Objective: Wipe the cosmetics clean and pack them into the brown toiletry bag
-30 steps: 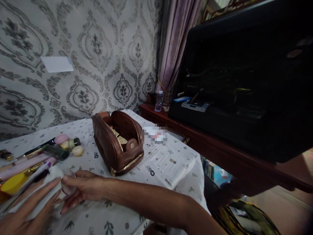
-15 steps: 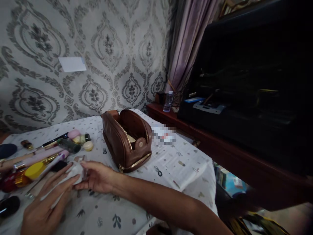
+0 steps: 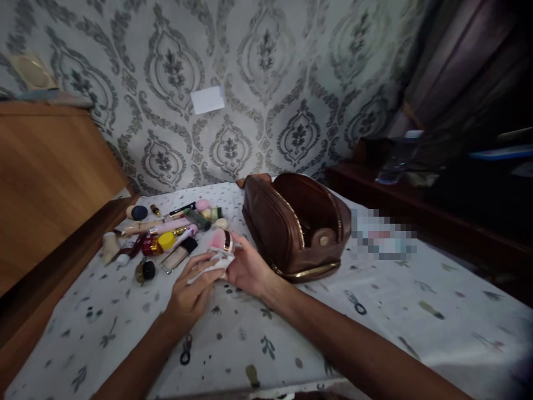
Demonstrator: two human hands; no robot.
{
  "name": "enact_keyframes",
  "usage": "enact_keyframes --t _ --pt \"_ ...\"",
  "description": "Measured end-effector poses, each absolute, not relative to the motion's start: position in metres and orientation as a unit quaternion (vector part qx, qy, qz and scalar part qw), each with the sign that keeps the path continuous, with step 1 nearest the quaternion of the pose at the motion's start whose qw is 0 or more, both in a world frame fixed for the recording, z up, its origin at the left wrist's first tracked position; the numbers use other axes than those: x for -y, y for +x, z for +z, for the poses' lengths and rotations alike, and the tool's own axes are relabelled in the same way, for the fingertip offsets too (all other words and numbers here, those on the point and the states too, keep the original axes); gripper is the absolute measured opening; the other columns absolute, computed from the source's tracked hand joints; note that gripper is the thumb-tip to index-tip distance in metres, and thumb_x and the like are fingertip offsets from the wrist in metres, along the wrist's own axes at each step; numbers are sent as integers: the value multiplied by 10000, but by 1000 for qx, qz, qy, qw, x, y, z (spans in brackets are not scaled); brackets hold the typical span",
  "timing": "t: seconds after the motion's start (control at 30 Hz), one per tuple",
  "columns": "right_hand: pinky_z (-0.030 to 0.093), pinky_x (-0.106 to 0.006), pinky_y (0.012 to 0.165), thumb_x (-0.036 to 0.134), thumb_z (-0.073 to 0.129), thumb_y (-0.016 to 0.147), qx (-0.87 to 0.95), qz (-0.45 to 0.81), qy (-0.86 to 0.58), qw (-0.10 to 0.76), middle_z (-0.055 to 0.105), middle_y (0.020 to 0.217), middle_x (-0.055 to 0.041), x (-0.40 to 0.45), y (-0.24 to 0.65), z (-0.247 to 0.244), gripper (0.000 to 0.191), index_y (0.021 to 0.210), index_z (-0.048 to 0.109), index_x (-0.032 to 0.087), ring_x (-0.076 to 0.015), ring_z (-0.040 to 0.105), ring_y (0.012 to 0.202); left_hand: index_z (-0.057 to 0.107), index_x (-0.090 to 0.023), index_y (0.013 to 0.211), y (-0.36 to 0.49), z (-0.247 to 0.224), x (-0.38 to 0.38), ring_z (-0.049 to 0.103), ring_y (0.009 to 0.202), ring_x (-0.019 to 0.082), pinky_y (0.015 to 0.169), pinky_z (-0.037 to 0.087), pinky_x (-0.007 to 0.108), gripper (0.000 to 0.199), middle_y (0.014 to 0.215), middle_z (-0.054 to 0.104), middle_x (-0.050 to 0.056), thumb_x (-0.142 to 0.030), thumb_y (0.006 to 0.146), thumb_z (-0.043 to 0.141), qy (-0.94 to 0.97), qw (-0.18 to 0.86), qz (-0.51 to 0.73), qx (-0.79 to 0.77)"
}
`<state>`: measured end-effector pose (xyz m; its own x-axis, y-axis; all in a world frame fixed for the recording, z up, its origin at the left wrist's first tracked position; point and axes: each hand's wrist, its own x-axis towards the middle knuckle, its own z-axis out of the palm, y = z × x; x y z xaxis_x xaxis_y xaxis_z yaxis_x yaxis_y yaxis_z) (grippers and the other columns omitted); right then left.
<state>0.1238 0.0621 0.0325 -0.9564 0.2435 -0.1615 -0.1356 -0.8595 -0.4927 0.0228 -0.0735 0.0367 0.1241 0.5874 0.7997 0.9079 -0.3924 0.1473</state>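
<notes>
My right hand point(image 3: 250, 269) holds a small pink-and-clear cosmetic item point(image 3: 221, 240) by its right side. White tissue point(image 3: 213, 268) is in the fingers of my left hand point(image 3: 192, 289), pressed against the underside of that item. Just right of my hands a brown leather bag point(image 3: 291, 228) stands on the patterned cloth with its zipped top gaping. To the left lie several cosmetics, among them a yellow-capped bottle point(image 3: 166, 240), a black-capped clear bottle point(image 3: 177, 258), a pink tube point(image 3: 171, 226) and a small dark jar point(image 3: 145, 271).
A wooden cabinet point(image 3: 54, 183) borders the cloth at the left. Behind the cloth is a patterned wall with a white card point(image 3: 207, 100). At the right are a dark red ledge point(image 3: 358, 172) with a plastic bottle point(image 3: 400, 158), and a blurred patch on the cloth.
The view has swung left, bringing the cabinet and more cosmetics into sight. The pink item shows clearly between my hands now, where earlier mostly white tissue showed.
</notes>
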Motion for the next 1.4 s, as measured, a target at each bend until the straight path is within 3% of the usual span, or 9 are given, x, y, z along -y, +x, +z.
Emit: enact_keyframes --t 0.33,0.63,0.93,1.1,1.23,1.4 --pt "413 -242 525 462 602 821 301 946 -87 86 666 676 7 -59 123 26 277 875 634 192 -152 598 589 593 -232 1285 19 34 76 602 1189 216 998 513 378 405 1257 660 90 -81 923 497 -676 214 -421 565" --pt "472 -224 602 392 746 737 318 935 -71 139 713 818 12 -59 125 29 306 962 667 202 -142 666 739 477 -197 1400 11 29 74 500 1310 253 1097 407 428 429 1382 574 120 -198 973 429 -607 145 -385 680" --pt "523 -284 819 325 845 663 397 871 -75 281 697 959 25 -60 120 29 405 1000 629 267 -143 658 877 558 -180 1245 12 29 72 618 1080 227 946 482 365 336 1173 668 103 -183 917 483 -589 53 -444 673" --pt "527 -281 783 345 839 655 475 819 -109 302 672 995 37 -62 118 27 406 982 602 300 -141 646 879 603 -168 1169 13 29 73 619 1010 226 899 492 355 288 1060 675 94 -179 900 501 -577 92 -467 664" --pt "543 -304 791 385 823 668 521 795 -131 281 671 956 30 -61 120 28 388 981 612 297 -159 649 892 564 -168 1272 14 27 76 589 1129 243 986 462 382 349 1198 657 115 -217 934 489 -598 121 -459 646" --pt "572 -370 817 386 817 680 540 795 -127 246 686 947 14 -57 120 28 385 1008 633 301 -199 672 931 369 -219 1462 13 28 78 444 1356 264 1142 335 444 511 1455 508 105 -315 970 468 -612 95 -444 647"
